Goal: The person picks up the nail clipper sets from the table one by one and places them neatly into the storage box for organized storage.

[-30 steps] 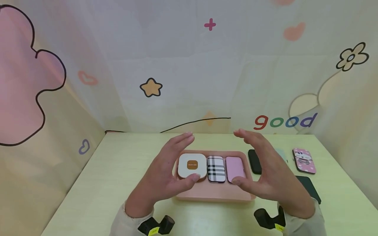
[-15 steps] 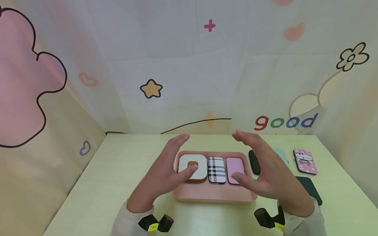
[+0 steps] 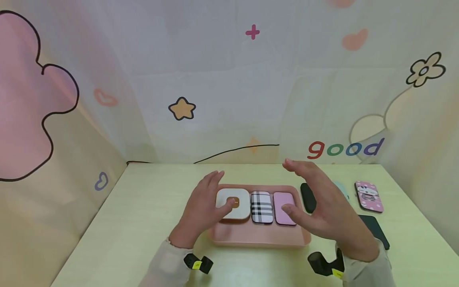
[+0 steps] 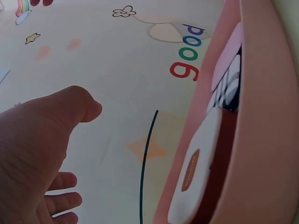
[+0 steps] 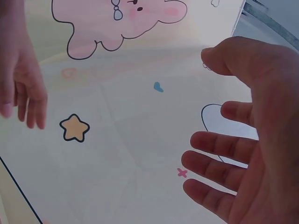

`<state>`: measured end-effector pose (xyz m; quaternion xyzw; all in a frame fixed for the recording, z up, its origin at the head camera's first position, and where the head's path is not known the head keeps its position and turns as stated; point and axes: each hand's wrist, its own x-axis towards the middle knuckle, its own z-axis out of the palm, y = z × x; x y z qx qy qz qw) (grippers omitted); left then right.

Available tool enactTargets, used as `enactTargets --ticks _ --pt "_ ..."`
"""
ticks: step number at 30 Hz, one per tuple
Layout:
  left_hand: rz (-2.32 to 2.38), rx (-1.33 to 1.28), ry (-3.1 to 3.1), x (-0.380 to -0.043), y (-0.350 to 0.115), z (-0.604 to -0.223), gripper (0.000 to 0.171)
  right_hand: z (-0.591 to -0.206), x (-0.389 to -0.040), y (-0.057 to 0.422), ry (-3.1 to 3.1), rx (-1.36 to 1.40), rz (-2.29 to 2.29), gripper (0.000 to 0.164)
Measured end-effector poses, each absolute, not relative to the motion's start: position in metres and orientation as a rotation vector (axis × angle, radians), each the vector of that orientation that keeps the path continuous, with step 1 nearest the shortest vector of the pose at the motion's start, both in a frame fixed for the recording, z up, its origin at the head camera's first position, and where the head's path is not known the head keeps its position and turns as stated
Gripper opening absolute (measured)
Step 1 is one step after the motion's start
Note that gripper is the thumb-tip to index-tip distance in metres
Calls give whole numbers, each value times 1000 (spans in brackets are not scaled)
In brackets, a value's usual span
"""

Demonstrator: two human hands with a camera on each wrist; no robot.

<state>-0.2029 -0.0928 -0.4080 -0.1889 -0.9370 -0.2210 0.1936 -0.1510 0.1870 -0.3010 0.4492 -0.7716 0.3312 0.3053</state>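
My left hand (image 3: 202, 207) is held up with its fingers extended and thumb apart, holding nothing. Its thumb overlaps a white rounded-square case (image 3: 242, 206) with a brown label in the head view. My right hand (image 3: 328, 209) is raised opposite, palm inward, fingers loosely straight and holding nothing. Between the hands lies a pink tray (image 3: 258, 238). Side by side in it are the white case, a black-and-white plaid rectangular item (image 3: 261, 208) and a plain pink one (image 3: 282, 200), which my right thumb partly covers. The left wrist view shows the tray's wall (image 4: 268, 116) beside that hand (image 4: 32, 135).
Right of the tray, partly behind my right hand, lie a black item (image 3: 307, 197) and a pale blue one (image 3: 341, 189). A pink patterned rectangular item (image 3: 369, 196) and a dark flat item (image 3: 375, 231) sit farther right. A printed curtain (image 3: 222, 79) hangs behind the table (image 3: 118, 223).
My left hand has moved forward and looks smaller in the head view, its fingertips a little lower and farther left. The right hand has hardly moved. The things in the tray stay put.
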Motion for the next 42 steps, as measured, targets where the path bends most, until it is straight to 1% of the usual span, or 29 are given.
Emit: enactTargets --ticks 3,6,13,16,26,32,39,42 --pt "-611 -520 -2635 -205 -93 -415 75 -301 -152 188 -2032 1187 877 72" --pt "-624 -504 -2664 -205 -95 -420 78 -302 -152 190 -2048 1180 875 73" --pt "-548 -450 -2852 -206 -102 -438 100 -304 -153 192 -2078 1168 856 73" --pt "-586 -420 -2919 -207 -103 -447 105 -305 -154 192 -2085 1171 853 73" --pt "-760 -419 -3053 -206 -105 -460 107 -308 -153 194 -2154 1130 806 72" --pt "-830 -432 -3066 -209 -106 -465 103 -309 -154 194 -2182 1127 797 71" --pt "-885 -468 -3054 -211 -106 -466 106 -312 -154 195 -2237 1104 755 72" --pt "-870 -476 -3063 -211 -106 -466 102 -312 -154 195 -2259 1086 729 73"
